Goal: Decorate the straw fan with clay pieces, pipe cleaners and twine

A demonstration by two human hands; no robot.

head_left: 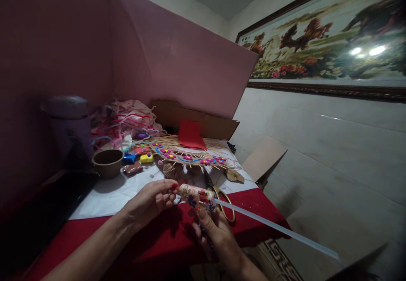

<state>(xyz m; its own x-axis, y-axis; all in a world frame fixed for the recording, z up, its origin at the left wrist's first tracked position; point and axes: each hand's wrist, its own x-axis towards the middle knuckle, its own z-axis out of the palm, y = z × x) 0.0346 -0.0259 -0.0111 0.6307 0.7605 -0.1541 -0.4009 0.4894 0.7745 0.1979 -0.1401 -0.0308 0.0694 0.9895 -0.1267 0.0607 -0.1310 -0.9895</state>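
Note:
My right hand (pixel 215 232) grips a small floral-patterned roll (pixel 197 195) from below; a long pale strip (pixel 279 229) runs out of the roll toward the lower right. My left hand (pixel 151 200) is closed in a pinch at the roll's left end, on a small red bit (pixel 174 186). Both hands hover above the red tablecloth (pixel 253 205) at the table's near edge. Yellow-handled scissors (pixel 222 198) lie just behind the roll.
A fan of thin sticks (pixel 187 152) with coloured clay flowers lies mid-table, a red paper (pixel 190 134) on it. A brown bowl (pixel 108 162), clay pieces (pixel 139 158), a dark jar (pixel 68 124), yarn and cardboard (pixel 218 124) stand behind. Pink board (pixel 177 57) walls the back.

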